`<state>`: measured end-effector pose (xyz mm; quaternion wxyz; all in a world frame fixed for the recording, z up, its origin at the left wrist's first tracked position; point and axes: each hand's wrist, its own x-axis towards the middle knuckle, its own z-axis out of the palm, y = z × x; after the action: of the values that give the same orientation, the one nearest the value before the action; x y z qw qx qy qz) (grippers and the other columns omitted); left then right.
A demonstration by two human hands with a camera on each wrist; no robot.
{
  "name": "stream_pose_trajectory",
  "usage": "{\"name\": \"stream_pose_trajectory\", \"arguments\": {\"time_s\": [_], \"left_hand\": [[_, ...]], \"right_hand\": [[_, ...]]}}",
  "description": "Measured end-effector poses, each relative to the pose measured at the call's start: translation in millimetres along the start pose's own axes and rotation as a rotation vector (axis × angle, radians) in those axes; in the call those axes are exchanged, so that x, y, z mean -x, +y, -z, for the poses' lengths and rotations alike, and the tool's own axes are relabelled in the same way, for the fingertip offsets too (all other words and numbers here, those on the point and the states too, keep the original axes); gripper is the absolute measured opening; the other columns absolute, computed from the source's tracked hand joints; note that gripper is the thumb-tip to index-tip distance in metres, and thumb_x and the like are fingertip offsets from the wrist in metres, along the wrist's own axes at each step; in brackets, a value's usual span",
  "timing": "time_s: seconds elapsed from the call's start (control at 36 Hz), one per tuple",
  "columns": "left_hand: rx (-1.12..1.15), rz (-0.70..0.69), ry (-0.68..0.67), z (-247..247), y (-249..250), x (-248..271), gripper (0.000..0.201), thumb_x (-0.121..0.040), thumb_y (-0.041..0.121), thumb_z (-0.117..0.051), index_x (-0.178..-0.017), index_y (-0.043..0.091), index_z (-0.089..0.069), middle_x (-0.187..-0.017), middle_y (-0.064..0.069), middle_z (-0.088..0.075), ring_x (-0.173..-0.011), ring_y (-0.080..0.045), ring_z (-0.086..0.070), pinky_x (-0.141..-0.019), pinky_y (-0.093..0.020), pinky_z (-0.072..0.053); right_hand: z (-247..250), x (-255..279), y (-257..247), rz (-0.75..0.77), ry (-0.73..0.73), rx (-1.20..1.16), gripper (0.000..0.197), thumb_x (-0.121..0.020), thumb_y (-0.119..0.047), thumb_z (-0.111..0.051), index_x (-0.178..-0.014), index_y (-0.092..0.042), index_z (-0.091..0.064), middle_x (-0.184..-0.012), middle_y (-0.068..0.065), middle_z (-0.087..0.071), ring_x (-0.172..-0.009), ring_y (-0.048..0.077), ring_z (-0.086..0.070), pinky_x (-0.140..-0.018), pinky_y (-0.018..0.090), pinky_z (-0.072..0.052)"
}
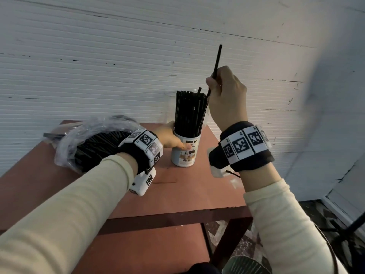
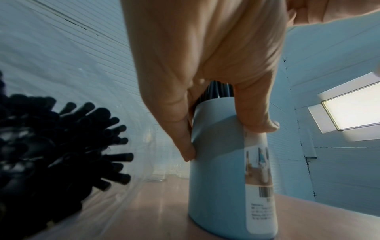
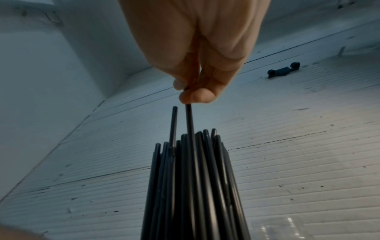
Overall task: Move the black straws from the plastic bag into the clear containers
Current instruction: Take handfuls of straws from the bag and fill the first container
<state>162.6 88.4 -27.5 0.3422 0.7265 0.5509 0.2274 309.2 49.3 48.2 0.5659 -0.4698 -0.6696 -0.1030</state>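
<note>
A white labelled container [image 1: 185,150] [image 2: 228,162] stands on the red-brown table [image 1: 177,194], packed with upright black straws [image 1: 190,111] [image 3: 193,186]. My left hand [image 1: 169,138] [image 2: 205,65] grips its side, thumb on the label. My right hand [image 1: 225,95] [image 3: 195,65] pinches one black straw [image 1: 216,62] [image 3: 190,120], tilted, its lower end among the bundle's tops. The plastic bag [image 1: 79,139] of black straws [image 2: 51,154] lies at the table's left, behind my left wrist.
A white ribbed wall [image 1: 118,66] stands right behind the table. Clear glass containers [image 2: 164,173] stand behind the white one near the wall. The table's right edge [image 1: 227,165] drops to a patterned floor [image 1: 246,244].
</note>
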Motion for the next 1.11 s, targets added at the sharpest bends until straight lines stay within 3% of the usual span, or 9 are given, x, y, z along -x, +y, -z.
{"name": "stream_pose_trajectory", "arguments": {"time_s": [0.06,0.14,0.19,0.5,0.61,0.75,0.89,1.03,1.11], "left_hand": [[0.007,0.004,-0.003,-0.3,-0.8,-1.2,0.084,-0.072,0.025,-0.086,-0.142,0.012,-0.04,-0.139,-0.006,-0.055,-0.128,-0.026,-0.052,-0.107,-0.037,-0.042],[0.003,0.009,-0.002,-0.8,-1.3,-1.8,0.086,-0.071,0.027,-0.087,-0.142,0.013,-0.04,-0.138,-0.006,-0.055,-0.127,-0.026,-0.052,-0.108,-0.041,-0.042],[0.007,0.01,-0.001,-1.0,-2.0,-2.5,0.088,-0.07,0.028,-0.087,-0.142,0.014,-0.04,-0.139,-0.006,-0.055,-0.127,-0.026,-0.052,-0.109,-0.043,-0.042],[0.033,0.035,0.005,-2.0,-5.1,-5.4,0.095,-0.065,0.028,-0.09,-0.144,0.015,-0.039,-0.14,-0.006,-0.055,-0.129,-0.027,-0.051,-0.11,-0.045,-0.041],[0.013,0.026,0.012,-1.3,-4.9,-5.6,0.091,-0.068,0.028,-0.088,-0.144,0.014,-0.039,-0.14,-0.006,-0.055,-0.129,-0.026,-0.051,-0.11,-0.043,-0.041],[0.014,0.032,0.011,-1.5,-6.4,-6.9,0.093,-0.068,0.029,-0.088,-0.144,0.016,-0.037,-0.14,-0.005,-0.054,-0.129,-0.025,-0.051,-0.11,-0.043,-0.041],[0.016,0.004,-0.019,0.2,-5.6,-4.6,0.091,-0.07,0.029,-0.087,-0.144,0.014,-0.037,-0.139,-0.003,-0.055,-0.129,-0.024,-0.051,-0.11,-0.043,-0.04],[0.04,-0.029,-0.063,2.4,-3.7,-2.5,0.082,-0.073,0.024,-0.085,-0.141,0.011,-0.041,-0.134,-0.005,-0.058,-0.124,-0.023,-0.054,-0.108,-0.042,-0.043],[0.027,-0.065,-0.086,2.4,-1.2,-0.4,0.064,-0.077,0.017,-0.082,-0.132,0.007,-0.05,-0.125,-0.003,-0.062,-0.118,-0.02,-0.057,-0.103,-0.035,-0.045]], "right_hand": [[-0.1,-1.0,0.3,0.003,-0.018,0.002,0.009,-0.094,-0.009,-0.052,-0.091,0.0,-0.055,-0.077,0.007,-0.059,-0.069,0.021,-0.053,-0.057,0.01,-0.034],[-2.2,4.6,1.9,-0.011,-0.05,-0.002,0.011,-0.094,-0.011,-0.053,-0.091,-0.001,-0.055,-0.078,0.011,-0.062,-0.068,0.027,-0.059,-0.064,0.029,-0.046],[-2.1,9.3,3.5,-0.035,-0.052,-0.02,0.011,-0.095,-0.012,-0.053,-0.092,-0.002,-0.054,-0.077,0.01,-0.063,-0.068,0.028,-0.062,-0.065,0.034,-0.049],[4.0,14.4,4.3,-0.091,-0.052,-0.097,0.01,-0.096,-0.011,-0.052,-0.086,-0.011,-0.05,-0.072,0.006,-0.065,-0.055,0.002,-0.061,-0.058,0.014,-0.045],[4.0,12.2,1.9,-0.096,-0.068,-0.089,0.01,-0.096,-0.011,-0.053,-0.087,-0.006,-0.052,-0.07,0.01,-0.067,-0.059,0.012,-0.065,-0.062,0.026,-0.051],[2.0,15.2,4.1,-0.104,-0.071,-0.085,0.011,-0.095,-0.011,-0.053,-0.089,-0.002,-0.055,-0.071,0.011,-0.067,-0.063,0.019,-0.065,-0.064,0.027,-0.049],[-12.6,31.4,14.4,-0.145,-0.231,-0.025,0.011,-0.095,-0.014,-0.054,-0.09,-0.004,-0.055,-0.08,0.012,-0.067,-0.072,0.027,-0.067,-0.069,0.043,-0.054],[-15.8,42.7,17.0,-0.157,-0.218,-0.042,0.008,-0.089,-0.016,-0.055,-0.084,-0.01,-0.057,-0.078,0.007,-0.067,-0.071,0.021,-0.068,-0.065,0.032,-0.053],[-18.0,42.0,23.9,-0.216,-0.347,0.055,0.009,-0.089,-0.013,-0.053,-0.084,-0.008,-0.06,-0.078,0.01,-0.069,-0.074,0.022,-0.069,-0.067,0.03,-0.054]]}}
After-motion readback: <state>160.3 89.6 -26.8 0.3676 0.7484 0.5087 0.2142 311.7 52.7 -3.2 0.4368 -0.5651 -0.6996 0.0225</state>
